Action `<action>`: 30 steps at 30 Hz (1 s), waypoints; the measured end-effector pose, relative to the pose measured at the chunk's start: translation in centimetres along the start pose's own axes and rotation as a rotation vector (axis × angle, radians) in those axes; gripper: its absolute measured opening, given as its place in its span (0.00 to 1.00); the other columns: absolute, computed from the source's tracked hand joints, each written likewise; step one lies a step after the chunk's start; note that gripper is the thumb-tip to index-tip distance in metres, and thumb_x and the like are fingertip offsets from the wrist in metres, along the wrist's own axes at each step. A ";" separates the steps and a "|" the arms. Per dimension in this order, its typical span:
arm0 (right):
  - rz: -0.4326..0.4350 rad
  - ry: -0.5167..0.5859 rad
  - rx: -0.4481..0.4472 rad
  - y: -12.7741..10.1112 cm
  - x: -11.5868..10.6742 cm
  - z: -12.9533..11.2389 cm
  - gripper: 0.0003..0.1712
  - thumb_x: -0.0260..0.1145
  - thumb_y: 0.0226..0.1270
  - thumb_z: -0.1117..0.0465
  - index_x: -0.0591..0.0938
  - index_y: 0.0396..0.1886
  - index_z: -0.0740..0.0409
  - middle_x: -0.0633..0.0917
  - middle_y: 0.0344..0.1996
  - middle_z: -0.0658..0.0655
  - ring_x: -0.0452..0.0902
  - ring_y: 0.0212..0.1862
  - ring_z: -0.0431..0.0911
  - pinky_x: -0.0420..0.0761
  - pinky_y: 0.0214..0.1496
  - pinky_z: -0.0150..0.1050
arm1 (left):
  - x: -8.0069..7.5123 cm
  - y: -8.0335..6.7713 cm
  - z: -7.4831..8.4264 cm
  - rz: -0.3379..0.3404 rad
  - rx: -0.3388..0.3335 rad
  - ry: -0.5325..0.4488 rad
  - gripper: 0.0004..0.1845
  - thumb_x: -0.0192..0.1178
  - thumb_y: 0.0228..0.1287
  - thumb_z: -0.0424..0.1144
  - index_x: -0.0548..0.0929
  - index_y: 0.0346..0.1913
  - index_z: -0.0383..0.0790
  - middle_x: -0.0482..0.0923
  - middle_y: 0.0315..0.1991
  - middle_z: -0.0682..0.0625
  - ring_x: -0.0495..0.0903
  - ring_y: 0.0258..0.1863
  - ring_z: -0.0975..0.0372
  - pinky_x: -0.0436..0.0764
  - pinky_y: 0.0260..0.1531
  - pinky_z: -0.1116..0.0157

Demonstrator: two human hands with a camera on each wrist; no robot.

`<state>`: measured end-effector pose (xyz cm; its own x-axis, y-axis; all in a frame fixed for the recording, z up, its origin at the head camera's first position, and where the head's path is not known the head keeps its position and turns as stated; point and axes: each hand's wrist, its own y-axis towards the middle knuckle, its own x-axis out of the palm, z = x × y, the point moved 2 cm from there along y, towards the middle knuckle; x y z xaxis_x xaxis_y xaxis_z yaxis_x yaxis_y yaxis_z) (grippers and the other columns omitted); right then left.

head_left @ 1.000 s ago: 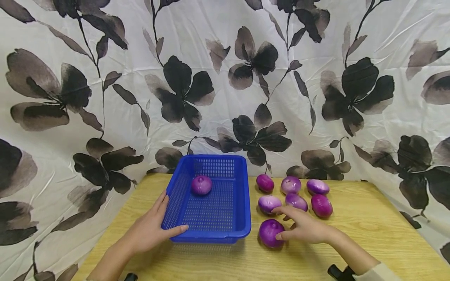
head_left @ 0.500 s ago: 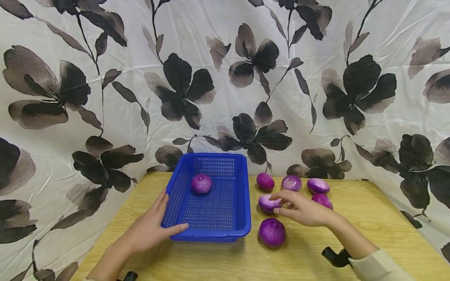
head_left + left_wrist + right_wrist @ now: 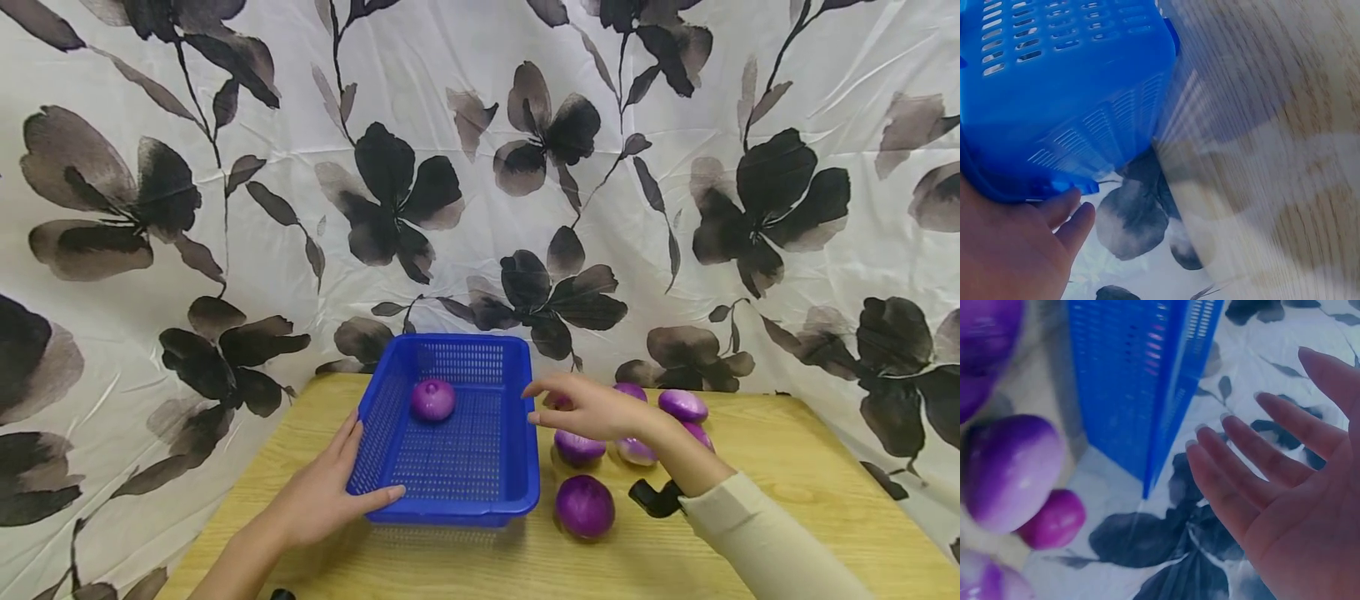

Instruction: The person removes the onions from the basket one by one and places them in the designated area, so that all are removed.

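Observation:
A blue plastic basket (image 3: 450,510) stands on the table with one purple onion (image 3: 433,400) in it, toward the back left. My left hand (image 3: 318,492) rests spread against the basket's near left corner, thumb on the front rim and fingers straight along the left side. At the right rim, my right hand (image 3: 592,406) hovers with loosely bent fingers and nothing in them; the right wrist view shows its palm bare. Right of the basket lie several onions, the nearest a dark purple onion (image 3: 585,506). Behind it sits a paler onion (image 3: 579,447); the right hand and forearm partly cover others.
The wooden table (image 3: 720,533) carries everything. A white cloth with dark flowers (image 3: 480,208) hangs right behind the table's back edge. More onions stand at the back right, among them a pale purple onion (image 3: 682,405).
My right hand has left the nearest onion and moved back and left over the other onions to the basket's right rim, carrying nothing. The left hand keeps its place at the corner.

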<state>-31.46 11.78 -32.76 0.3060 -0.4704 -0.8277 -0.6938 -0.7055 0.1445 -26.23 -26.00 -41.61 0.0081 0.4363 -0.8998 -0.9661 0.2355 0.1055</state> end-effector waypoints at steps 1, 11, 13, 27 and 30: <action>-0.008 -0.007 0.000 0.7 -0.1 -0.3 0.21 0.64 0.76 0.54 0.80 0.61 0.61 0.85 0.52 0.54 0.82 0.50 0.47 0.82 0.54 0.44 | 0.0 0.0 0.0 0.002 -0.001 -0.002 0.69 0.57 0.55 0.81 0.42 0.83 0.35 0.37 0.84 0.40 0.58 0.75 0.35 0.68 0.61 0.31; -0.082 -0.050 -0.015 7.3 0.2 -1.5 0.24 0.63 0.76 0.51 0.80 0.64 0.61 0.83 0.61 0.59 0.83 0.57 0.52 0.80 0.61 0.49 | 0.0 -0.3 0.1 0.029 0.006 -0.003 0.69 0.57 0.54 0.81 0.44 0.83 0.35 0.39 0.84 0.41 0.60 0.75 0.36 0.69 0.61 0.32; -0.105 -0.059 -0.010 8.5 0.5 -1.6 0.24 0.63 0.76 0.51 0.80 0.64 0.61 0.83 0.61 0.59 0.83 0.58 0.53 0.80 0.62 0.48 | 0.0 -0.3 0.1 0.025 0.001 -0.001 0.69 0.57 0.53 0.82 0.44 0.83 0.35 0.39 0.84 0.41 0.60 0.75 0.36 0.69 0.61 0.32; -0.159 -0.028 0.120 14.3 3.2 -0.9 0.24 0.64 0.75 0.51 0.80 0.64 0.59 0.83 0.59 0.62 0.78 0.64 0.56 0.77 0.65 0.50 | 0.1 -0.4 0.0 0.002 -0.007 -0.001 0.70 0.56 0.53 0.82 0.45 0.82 0.33 0.38 0.84 0.40 0.59 0.75 0.36 0.68 0.62 0.32; -0.159 0.005 0.167 15.2 3.9 -0.3 0.27 0.64 0.75 0.51 0.77 0.67 0.60 0.81 0.62 0.65 0.75 0.66 0.57 0.76 0.66 0.51 | 0.1 -0.3 -0.1 -0.005 -0.011 0.001 0.70 0.55 0.53 0.83 0.45 0.82 0.34 0.38 0.84 0.40 0.60 0.75 0.35 0.69 0.62 0.33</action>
<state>-40.63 -0.99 -33.63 0.4230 -0.3639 -0.8299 -0.7349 -0.6735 -0.0793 -26.00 -26.14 -41.77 0.0123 0.4344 -0.9006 -0.9690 0.2275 0.0965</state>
